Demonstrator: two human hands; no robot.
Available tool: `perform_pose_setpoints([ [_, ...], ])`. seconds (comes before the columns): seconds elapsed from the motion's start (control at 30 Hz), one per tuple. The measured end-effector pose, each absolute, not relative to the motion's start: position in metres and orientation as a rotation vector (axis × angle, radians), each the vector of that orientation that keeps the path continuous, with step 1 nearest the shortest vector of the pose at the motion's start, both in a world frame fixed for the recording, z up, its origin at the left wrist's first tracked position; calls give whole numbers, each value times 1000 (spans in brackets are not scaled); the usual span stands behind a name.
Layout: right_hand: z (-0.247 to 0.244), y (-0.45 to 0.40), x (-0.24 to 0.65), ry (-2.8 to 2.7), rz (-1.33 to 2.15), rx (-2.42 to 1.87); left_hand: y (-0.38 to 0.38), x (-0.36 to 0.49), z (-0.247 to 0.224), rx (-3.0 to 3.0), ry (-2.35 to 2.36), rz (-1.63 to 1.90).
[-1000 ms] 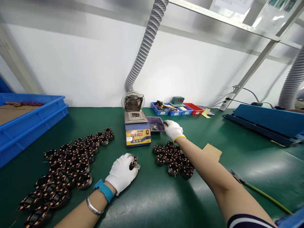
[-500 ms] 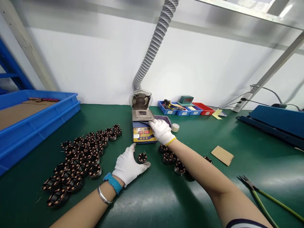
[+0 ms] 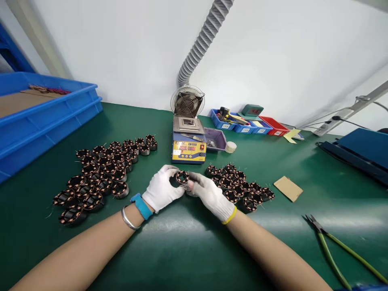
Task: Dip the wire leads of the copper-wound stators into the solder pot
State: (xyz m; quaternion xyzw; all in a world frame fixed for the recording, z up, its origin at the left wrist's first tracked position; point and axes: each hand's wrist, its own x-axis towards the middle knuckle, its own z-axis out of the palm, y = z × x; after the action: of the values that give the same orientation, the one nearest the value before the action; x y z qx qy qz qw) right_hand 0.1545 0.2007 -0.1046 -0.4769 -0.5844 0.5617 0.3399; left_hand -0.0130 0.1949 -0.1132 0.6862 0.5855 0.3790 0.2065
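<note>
A small motor stator (image 3: 182, 177), a black ring with copper windings, is between my two gloved hands in front of the soldering pot. My left hand (image 3: 163, 189) has its thumb and fingers closed round the stator's left side. On the other side, my right hand (image 3: 207, 192) grips it with bent fingers, one bare fingertip showing through the glove. Just behind stands the blue and yellow solder pot (image 3: 189, 141) with a lit red display. A tool with a dark, flat end (image 3: 193, 137) lies across its front ledge.
Stators stand in a group at left (image 3: 104, 186) and another at right (image 3: 232, 184). A purple tray (image 3: 222, 144), a white round container (image 3: 230, 147), small blue bins (image 3: 244, 128) and a red bin (image 3: 274, 126) stand behind. Green-handled cutters (image 3: 325, 238) and cardboard (image 3: 287, 188) lie right.
My right hand has come back from the solder pot's front to the stator. My left fingers have closed round it. The view has tilted down.
</note>
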Motion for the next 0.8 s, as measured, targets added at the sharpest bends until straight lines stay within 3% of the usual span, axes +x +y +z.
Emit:
perform_pose_setpoints([
  [0.1, -112, 209, 150, -1266, 1738, -1125, 189, -13, -112, 1967, 1541, 1101],
  [0.2, -115, 209, 146, -1141, 1740, -1101, 182, -8, -112, 1980, 1508, 1086],
  [0.43, -109, 201, 135, -1204, 1642, -1200, 184, -1, -117, 1872, 1605, 989],
  [0.67, -112, 196, 135, -1574, 1181, -1381, 184, -11, -112, 2070, 1749, 723],
  [0.8, -119, 199, 139, -1551, 1166, -1346, 186, -20, -100, 2014, 1673, 634],
])
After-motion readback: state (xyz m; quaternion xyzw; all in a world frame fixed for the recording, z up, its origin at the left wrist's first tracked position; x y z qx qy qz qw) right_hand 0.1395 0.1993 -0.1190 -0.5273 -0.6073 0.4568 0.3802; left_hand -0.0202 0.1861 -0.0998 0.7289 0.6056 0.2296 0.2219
